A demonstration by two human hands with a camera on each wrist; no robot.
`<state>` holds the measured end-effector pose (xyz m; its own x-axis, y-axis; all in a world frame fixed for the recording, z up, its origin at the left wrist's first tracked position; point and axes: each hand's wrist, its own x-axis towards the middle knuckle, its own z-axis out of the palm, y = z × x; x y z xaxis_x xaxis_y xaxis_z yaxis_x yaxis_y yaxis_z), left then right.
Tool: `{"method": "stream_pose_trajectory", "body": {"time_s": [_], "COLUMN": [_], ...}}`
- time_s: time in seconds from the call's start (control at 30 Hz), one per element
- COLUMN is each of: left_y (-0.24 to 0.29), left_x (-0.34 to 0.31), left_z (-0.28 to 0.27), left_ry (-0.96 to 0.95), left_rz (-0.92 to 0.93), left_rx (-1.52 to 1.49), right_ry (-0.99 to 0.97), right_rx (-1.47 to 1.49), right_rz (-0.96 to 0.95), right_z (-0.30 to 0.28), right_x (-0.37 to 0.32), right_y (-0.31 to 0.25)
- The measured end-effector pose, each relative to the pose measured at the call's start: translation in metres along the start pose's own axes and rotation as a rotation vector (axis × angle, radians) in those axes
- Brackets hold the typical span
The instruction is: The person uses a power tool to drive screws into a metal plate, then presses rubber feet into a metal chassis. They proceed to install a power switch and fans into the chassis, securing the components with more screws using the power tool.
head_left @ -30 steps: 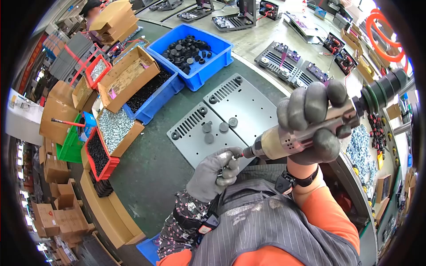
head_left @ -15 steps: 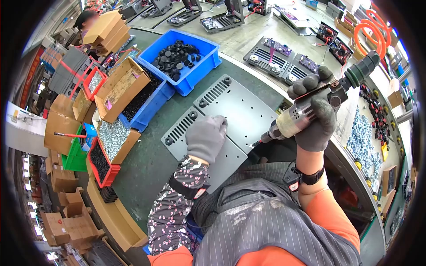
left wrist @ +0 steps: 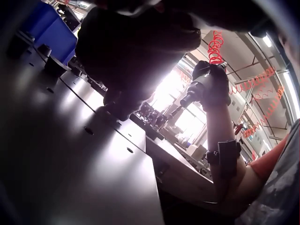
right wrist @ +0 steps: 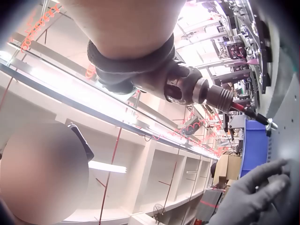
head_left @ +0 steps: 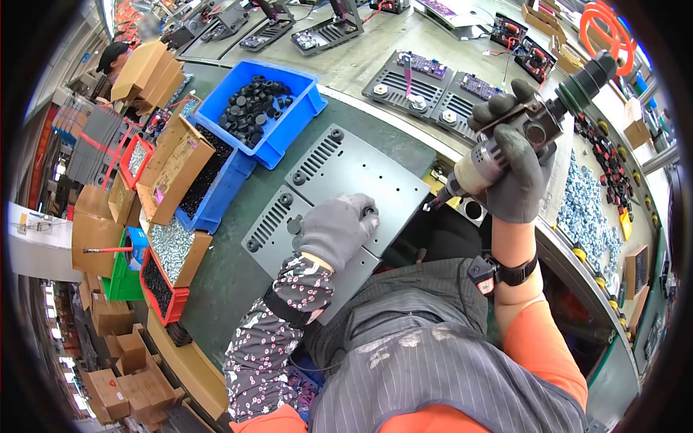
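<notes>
Two flat grey metal panels (head_left: 375,177) with slots and small holes lie side by side on the green bench top. Black round rubber feet (head_left: 336,135) sit at their slotted corners. My gloved left hand (head_left: 336,231) is low over the panels, fingers curled, with a dark rubber foot (head_left: 371,211) at the fingertips. Another loose foot (head_left: 294,225) lies beside this hand. My gloved right hand (head_left: 516,169) grips a power screwdriver (head_left: 480,167), its bit pointing down-left past the near edge of the panels. A silvery screw (right wrist: 272,125) is on the bit tip.
A blue bin (head_left: 314,108) of black rubber feet stands beyond the panels. Boxes of silver screws (head_left: 171,249) and black screws (head_left: 155,285) line the left side. Slotted dark panels with circuit boards (head_left: 422,65) lie at the back. Silver hardware (head_left: 588,220) is piled at right.
My left hand has left the screwdriver tip, where it was with a screw, and moved onto the panels among the loose feet. The screwdriver has drawn away from that hand. The head view has shifted.
</notes>
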<state>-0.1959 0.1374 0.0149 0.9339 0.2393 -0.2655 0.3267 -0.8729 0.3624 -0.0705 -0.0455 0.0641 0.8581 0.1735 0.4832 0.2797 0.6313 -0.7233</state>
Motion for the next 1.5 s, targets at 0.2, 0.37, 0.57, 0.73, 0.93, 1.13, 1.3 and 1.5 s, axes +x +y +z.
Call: {"method": "stream_pose_trajectory", "body": {"time_s": [0.2, 0.37, 0.57, 0.73, 0.93, 1.13, 1.3, 1.5], "left_y": [0.032, 0.040, 0.045, 0.037, -0.011, -0.030, -0.042, -0.047], "left_x": [0.031, 0.049, 0.045, 0.049, 0.025, -0.050, -0.082, -0.086], "left_z": [0.008, 0.028, 0.028, 0.028, 0.006, -0.009, 0.012, 0.039], "left_ry": [0.084, 0.075, 0.101, 0.086, -0.069, -0.001, 0.150, -0.153], "left_rz": [0.089, 0.103, 0.087, 0.077, -0.278, -0.267, -0.215, -0.128], "left_rx": [-0.264, -0.394, -0.396, -0.337, -1.539, -1.668, -1.601, -2.277], "right_ry": [-0.011, -0.114, -0.321, -0.367, -0.360, -0.410, -0.351, -0.314], "right_rx": [-0.007, -0.076, -0.026, -0.145, -0.126, 0.036, 0.124, 0.306], "right_rz": [-0.007, 0.065, 0.269, 0.264, 0.289, 0.291, 0.047, 0.075], "right_z": [-0.001, 0.008, 0.024, 0.026, 0.026, 0.030, 0.048, 0.078], "right_x": [0.018, 0.023, 0.024, 0.027, 0.025, 0.029, 0.013, -0.026], "right_y": [0.011, 0.026, 0.049, 0.054, 0.056, 0.058, 0.021, -0.005]}}
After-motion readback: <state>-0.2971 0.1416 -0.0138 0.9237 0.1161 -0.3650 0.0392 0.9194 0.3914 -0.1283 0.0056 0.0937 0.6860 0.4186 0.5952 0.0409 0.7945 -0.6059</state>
